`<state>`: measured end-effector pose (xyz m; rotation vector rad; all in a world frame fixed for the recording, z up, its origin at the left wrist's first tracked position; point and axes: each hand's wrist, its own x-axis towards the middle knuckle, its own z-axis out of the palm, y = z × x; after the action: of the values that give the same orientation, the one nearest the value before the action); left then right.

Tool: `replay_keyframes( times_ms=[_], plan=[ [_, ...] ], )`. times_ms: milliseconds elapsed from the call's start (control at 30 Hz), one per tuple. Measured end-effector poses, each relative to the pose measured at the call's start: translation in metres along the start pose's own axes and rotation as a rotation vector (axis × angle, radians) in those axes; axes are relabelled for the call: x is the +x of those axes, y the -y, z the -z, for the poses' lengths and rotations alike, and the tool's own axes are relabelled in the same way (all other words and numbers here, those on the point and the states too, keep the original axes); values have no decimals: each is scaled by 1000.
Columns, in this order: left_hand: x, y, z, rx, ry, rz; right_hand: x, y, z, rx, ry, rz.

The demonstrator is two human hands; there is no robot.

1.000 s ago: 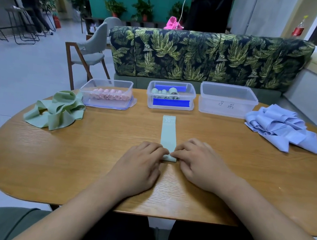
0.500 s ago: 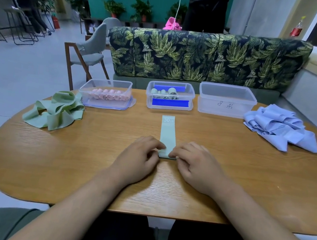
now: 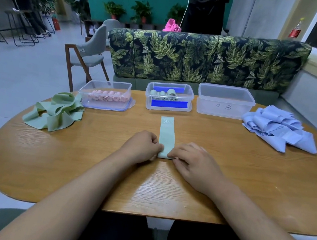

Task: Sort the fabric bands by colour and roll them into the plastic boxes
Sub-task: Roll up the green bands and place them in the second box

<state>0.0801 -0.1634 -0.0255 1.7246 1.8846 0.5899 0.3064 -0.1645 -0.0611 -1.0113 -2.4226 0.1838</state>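
A pale green band (image 3: 166, 134) lies flat on the table, pointing away from me, its near end curled into a small roll. My left hand (image 3: 142, 147) and my right hand (image 3: 194, 161) pinch that rolled end from either side. Behind it stands the middle box (image 3: 168, 107), holding a few green rolls. The left box (image 3: 89, 96) holds pink rolls. The right box (image 3: 224, 109) looks empty. A heap of green bands (image 3: 56, 111) lies at the left and a heap of blue bands (image 3: 277, 129) at the right.
The oval wooden table (image 3: 49, 166) ends close to my body. A leaf-patterned sofa (image 3: 200, 59) runs behind the boxes, with a grey chair (image 3: 89, 56) to its left. A person stands beyond the sofa.
Both hands have moved forward along the green band, rolling its near end up; the flat part showing is shorter than before.
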Motion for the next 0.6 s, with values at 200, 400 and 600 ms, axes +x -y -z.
replay_keyframes(
  times_ms=[200,400,600],
  plan=[
    [0,6,1,25,-49,-47,1,0,0,-6,-4,-2],
    [5,17,-2,-78,-81,-111,4,1,3,-17,20,-26],
    [4,36,-3,-90,-138,-392,14,-3,6,-78,91,-25]
  ],
)
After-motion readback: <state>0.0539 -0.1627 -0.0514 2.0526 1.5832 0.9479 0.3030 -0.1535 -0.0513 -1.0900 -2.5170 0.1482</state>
